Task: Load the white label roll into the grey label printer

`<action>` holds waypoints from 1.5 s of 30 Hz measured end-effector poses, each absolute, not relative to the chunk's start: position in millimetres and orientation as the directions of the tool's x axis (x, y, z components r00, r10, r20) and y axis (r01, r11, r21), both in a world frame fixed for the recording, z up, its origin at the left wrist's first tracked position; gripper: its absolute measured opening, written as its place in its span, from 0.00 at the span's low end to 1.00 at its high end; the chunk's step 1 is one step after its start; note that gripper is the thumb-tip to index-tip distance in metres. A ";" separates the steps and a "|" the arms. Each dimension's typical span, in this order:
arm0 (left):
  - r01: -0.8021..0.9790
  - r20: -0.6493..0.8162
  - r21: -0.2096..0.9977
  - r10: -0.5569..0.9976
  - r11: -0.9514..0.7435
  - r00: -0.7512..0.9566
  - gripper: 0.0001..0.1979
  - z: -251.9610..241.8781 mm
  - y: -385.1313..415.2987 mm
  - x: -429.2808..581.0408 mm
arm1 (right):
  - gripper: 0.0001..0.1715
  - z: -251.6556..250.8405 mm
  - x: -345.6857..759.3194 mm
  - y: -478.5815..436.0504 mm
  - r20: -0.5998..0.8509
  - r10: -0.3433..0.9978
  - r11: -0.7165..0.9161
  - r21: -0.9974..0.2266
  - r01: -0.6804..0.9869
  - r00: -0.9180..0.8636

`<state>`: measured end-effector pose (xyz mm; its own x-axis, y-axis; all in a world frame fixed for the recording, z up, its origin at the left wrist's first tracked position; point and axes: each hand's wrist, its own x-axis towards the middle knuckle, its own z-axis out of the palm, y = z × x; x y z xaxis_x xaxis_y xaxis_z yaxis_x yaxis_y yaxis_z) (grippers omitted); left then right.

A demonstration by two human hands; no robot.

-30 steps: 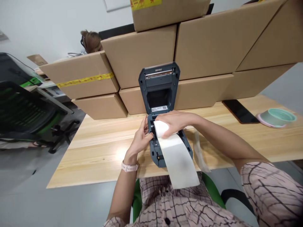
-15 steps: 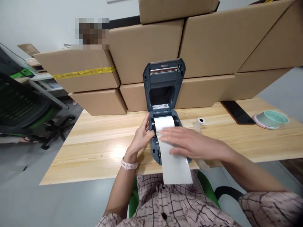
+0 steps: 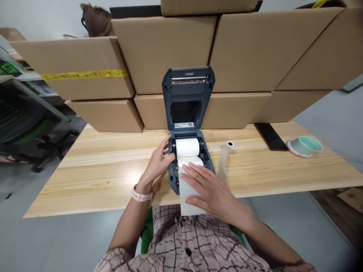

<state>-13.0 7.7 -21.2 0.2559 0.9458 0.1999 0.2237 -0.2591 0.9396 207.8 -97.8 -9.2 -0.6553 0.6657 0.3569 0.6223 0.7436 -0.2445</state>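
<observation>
A dark grey label printer (image 3: pixel 172 173) stands on the table with its lid (image 3: pixel 187 99) raised. A white label roll (image 3: pixel 187 147) sits inside it, and a label strip (image 3: pixel 185 206) runs out over the front toward me. My left hand (image 3: pixel 158 160) grips the printer's left side, thumb on the rim and fingers along the outside. Spread flat, my right hand (image 3: pixel 205 189) rests on the strip and covers part of it and the printer's front right. A small roll (image 3: pixel 229 144) with a translucent tail lies right of the printer.
Stacked cardboard boxes (image 3: pixel 167 53) line the back of the wooden table (image 3: pixel 99 166). To the right are a black phone (image 3: pixel 270 136) and a green round container (image 3: pixel 306 144). Behind the boxes at left, the top of a person's head (image 3: pixel 98 20) shows.
My right hand has slid down the strip toward me, uncovering the label roll and the strip's upper part. My left hand stays on the printer's side. The view has shifted slightly.
</observation>
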 end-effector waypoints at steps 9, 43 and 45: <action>0.455 0.436 0.468 0.646 -0.757 0.627 0.33 -7.4 -88.8 9.3 | 0.20 50.6 272.3 -66.2 0.384 0.686 0.682 -0.635 0.363 -0.618; 0.426 0.756 0.473 0.603 -0.771 0.253 0.23 -19.3 -83.0 12.7 | 0.29 -13.6 241.4 -77.6 0.598 0.711 0.699 -0.546 0.463 -0.368; 0.408 0.735 0.511 0.630 -0.757 0.249 0.23 -26.9 -85.6 11.4 | 0.28 -16.9 238.3 -80.6 0.596 0.723 0.686 -0.558 0.467 -0.349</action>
<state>11.4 -85.6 -26.9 0.2488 0.6305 0.7352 0.4080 -0.7567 0.5108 238.3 -80.6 -16.9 -0.3495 0.7231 0.5958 0.4674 0.6857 -0.5580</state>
